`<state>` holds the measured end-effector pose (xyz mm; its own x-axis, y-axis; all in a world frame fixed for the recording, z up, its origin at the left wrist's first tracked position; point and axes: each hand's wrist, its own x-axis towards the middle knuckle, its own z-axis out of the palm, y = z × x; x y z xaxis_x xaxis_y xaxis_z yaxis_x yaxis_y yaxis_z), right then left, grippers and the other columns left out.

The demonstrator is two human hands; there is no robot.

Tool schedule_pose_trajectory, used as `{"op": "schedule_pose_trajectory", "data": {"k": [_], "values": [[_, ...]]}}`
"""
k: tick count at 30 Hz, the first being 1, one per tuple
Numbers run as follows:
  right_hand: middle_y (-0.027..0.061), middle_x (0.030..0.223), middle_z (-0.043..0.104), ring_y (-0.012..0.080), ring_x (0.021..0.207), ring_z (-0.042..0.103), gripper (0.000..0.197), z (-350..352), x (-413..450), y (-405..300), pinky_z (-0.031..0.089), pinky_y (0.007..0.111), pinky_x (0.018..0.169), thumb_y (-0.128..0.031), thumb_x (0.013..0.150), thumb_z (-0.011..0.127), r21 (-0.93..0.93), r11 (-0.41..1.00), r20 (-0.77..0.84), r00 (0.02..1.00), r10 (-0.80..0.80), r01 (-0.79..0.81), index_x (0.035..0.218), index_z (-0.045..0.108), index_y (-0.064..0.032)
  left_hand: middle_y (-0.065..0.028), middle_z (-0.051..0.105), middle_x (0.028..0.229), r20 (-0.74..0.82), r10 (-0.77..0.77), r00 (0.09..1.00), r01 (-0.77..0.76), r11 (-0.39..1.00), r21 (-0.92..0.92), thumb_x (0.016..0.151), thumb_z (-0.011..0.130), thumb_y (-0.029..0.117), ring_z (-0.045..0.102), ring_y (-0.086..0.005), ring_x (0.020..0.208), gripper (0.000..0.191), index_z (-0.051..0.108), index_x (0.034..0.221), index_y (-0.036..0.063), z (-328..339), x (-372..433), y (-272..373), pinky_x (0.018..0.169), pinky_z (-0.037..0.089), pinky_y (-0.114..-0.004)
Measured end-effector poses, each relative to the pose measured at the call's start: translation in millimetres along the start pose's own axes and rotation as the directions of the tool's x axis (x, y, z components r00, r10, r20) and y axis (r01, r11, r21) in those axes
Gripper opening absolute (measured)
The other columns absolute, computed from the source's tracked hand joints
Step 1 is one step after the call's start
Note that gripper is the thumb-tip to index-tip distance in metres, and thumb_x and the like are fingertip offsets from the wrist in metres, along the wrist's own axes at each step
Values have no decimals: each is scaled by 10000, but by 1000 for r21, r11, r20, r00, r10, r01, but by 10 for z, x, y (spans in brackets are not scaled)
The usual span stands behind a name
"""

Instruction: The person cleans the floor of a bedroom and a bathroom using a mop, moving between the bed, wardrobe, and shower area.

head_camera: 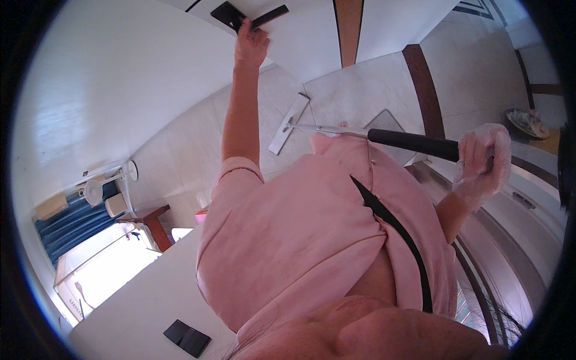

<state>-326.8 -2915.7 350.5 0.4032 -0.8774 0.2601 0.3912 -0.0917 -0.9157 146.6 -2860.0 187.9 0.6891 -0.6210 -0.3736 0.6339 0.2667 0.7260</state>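
Note:
My left hand (253,42) reaches to the top of the view, its fingers at the base of a black door lever handle (272,15) on a white door. A black plate (227,14) sits beside it. My right hand (483,159), in a thin whitish see-through glove, grips the black handle (411,143) of a flat mop. The mop's metal pole (330,129) runs left to its long flat head (289,123), which lies on the tiled floor. Part of the pole passes just above my pink shirt.
A grey squarish thing (386,121) lies on the floor by the mop pole. Dark brown door sill strips (423,87) cross the tiles. At right, a dish-like object (527,123) rests on a brown surface. A white fan (93,192), blue curtain (67,227) and wooden furniture (157,229) stand left.

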Motion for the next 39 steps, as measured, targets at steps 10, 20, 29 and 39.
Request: {"op": "schedule_pose_trajectory", "data": {"k": [10, 20, 29, 39], "values": [[-33, 488, 371, 60, 380, 298, 323, 162, 255, 102, 252, 231, 392, -334, 904, 446, 12, 992, -94, 988, -122, 123, 791, 551, -50, -173, 174, 1462, 59, -23, 998, 24, 1000, -13, 893, 504, 406, 228, -402, 1320, 706, 174, 1380, 14, 226, 344, -26, 1067, 208, -537], [-22, 506, 406, 53, 381, 311, 339, 247, 269, 134, 251, 219, 383, -366, 897, 473, 15, 983, -117, 976, -182, 185, 810, 545, -46, -195, 177, 1454, 82, 5, 997, -11, 997, 79, 901, 458, 403, 236, -463, 1298, 708, 149, 1376, -21, 145, 708, -8, 1048, 236, -584], [-39, 542, 449, 48, 426, 359, 338, 194, 287, 172, 278, 200, 427, -356, 917, 443, 74, 982, 44, 983, -177, 173, 869, 568, -46, -169, 165, 1467, 114, 21, 993, -36, 990, 137, 909, 435, 447, 220, -403, 1324, 754, 86, 1405, -1, 94, 748, -35, 1057, 218, -573], [-38, 566, 487, 70, 436, 406, 233, 221, 635, 154, 336, 228, 420, -318, 884, 491, 196, 980, 488, 869, -80, -20, 747, 481, -130, -142, 565, 1182, 494, -590, 639, -569, 69, 819, 664, 759, 364, 510, -311, 1128, 632, 540, 1189, 90, -854, -1207, -1905, 954, 392, -382]]}}
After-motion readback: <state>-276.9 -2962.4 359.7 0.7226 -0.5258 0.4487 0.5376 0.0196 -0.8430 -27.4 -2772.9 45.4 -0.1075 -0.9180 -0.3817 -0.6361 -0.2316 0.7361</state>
